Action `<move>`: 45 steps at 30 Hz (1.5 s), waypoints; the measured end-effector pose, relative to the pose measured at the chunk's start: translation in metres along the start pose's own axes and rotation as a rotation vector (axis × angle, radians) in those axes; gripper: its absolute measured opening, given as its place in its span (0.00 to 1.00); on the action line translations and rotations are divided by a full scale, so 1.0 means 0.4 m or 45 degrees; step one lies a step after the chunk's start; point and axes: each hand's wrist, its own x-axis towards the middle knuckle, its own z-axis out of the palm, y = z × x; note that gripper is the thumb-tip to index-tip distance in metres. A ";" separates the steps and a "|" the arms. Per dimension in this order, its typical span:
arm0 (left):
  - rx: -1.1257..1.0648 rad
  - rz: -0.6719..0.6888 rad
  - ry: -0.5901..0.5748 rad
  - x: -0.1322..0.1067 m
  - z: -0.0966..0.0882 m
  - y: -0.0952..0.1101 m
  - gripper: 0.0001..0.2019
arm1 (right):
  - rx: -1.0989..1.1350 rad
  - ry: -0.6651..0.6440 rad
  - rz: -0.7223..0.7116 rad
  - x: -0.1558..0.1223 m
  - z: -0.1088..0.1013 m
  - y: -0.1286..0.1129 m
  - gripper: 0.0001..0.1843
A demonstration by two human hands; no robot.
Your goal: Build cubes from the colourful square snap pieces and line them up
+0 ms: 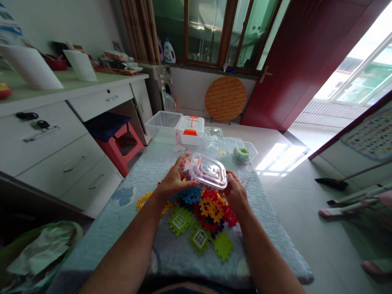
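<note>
Between my two hands is a small clear plastic box with a lid (208, 170), held above the table and tilted towards me. My left hand (174, 179) grips its left end, thumb low in front and fingers behind. At the right end my right hand (235, 190) has its fingers round the edge. Something purplish shows faintly through the plastic, too unclear to name. Below the box lies a heap of interlocking plastic building pieces, with orange ones (211, 208), blue ones (192, 196) and red ones (230, 216). Nearer me are green pieces (223, 246), some with white window inserts (200, 238).
Along the table's far side stand an open clear bin (163, 122), a lidded box with orange latches (191, 130), a clear container (213, 136) and a tub of green pieces (241, 154). A red stool (122, 147) is at the left, beside white drawers (61, 151).
</note>
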 end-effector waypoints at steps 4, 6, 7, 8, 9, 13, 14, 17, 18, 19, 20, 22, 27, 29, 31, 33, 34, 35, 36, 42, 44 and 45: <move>0.062 -0.048 -0.046 -0.001 -0.013 0.006 0.48 | -0.254 -0.099 -0.150 -0.007 -0.002 0.001 0.28; 0.068 -0.036 -0.068 -0.001 -0.014 0.009 0.44 | -0.410 -0.131 -0.257 -0.011 0.000 -0.001 0.35; 0.062 -0.030 -0.076 0.000 -0.013 0.010 0.43 | -0.491 -0.130 -0.330 -0.013 0.003 -0.004 0.37; 0.053 -0.023 -0.080 0.000 -0.011 0.011 0.42 | -0.574 -0.119 -0.415 -0.015 0.005 -0.009 0.37; 0.041 -0.015 -0.079 0.001 -0.008 0.012 0.42 | -0.658 -0.109 -0.501 -0.017 0.008 -0.014 0.33; -0.015 -0.041 -0.075 0.001 0.000 0.011 0.43 | -0.880 -0.137 -0.677 -0.028 0.019 -0.040 0.08; -0.029 -0.055 -0.080 0.000 0.001 0.011 0.43 | -0.906 -0.156 -0.682 -0.031 0.020 -0.046 0.06; -0.045 -0.070 -0.118 -0.003 0.002 0.011 0.44 | -0.948 -0.206 -0.657 -0.034 0.020 -0.058 0.04; -0.045 -0.068 -0.127 -0.003 0.003 0.011 0.44 | -0.950 -0.220 -0.642 -0.034 0.019 -0.061 0.04; -0.045 -0.067 -0.135 -0.004 0.003 0.012 0.44 | -0.941 -0.231 -0.628 -0.032 0.018 -0.062 0.04; -0.046 -0.066 -0.138 -0.004 0.003 0.013 0.44 | -0.917 -0.237 -0.620 -0.030 0.016 -0.062 0.05; -0.048 -0.069 -0.133 -0.003 0.004 0.014 0.44 | -0.826 -0.209 -0.617 -0.026 0.013 -0.060 0.07; -0.044 -0.049 -0.116 -0.001 0.010 0.016 0.42 | -0.631 0.014 -0.506 -0.019 0.019 -0.046 0.09; -0.037 -0.030 -0.111 0.000 0.013 0.015 0.41 | -0.638 0.040 -0.492 -0.021 0.026 -0.043 0.09; -0.034 -0.015 -0.117 0.000 0.014 0.013 0.41 | -0.730 0.004 -0.528 -0.023 0.032 -0.042 0.09; -0.035 0.001 -0.112 0.001 0.013 0.010 0.41 | -0.836 -0.032 -0.580 -0.024 0.032 -0.041 0.09; -0.041 0.010 -0.098 0.001 0.012 0.010 0.41 | -0.850 -0.021 -0.589 -0.023 0.031 -0.039 0.10; -0.053 0.021 -0.077 0.002 0.011 0.010 0.41 | -0.822 0.008 -0.575 -0.021 0.028 -0.036 0.12; -0.074 0.036 -0.050 0.002 0.009 0.011 0.42 | -0.753 0.054 -0.540 -0.018 0.024 -0.033 0.14; -0.150 0.204 0.144 0.005 -0.009 0.052 0.39 | -0.245 0.260 -0.264 0.008 0.000 -0.021 0.16; -0.056 0.201 0.191 0.004 -0.024 0.076 0.37 | -0.212 0.278 -0.236 0.012 -0.003 -0.023 0.17; 0.006 0.188 0.198 0.004 -0.032 0.089 0.36 | -0.207 0.279 -0.229 0.014 -0.004 -0.024 0.17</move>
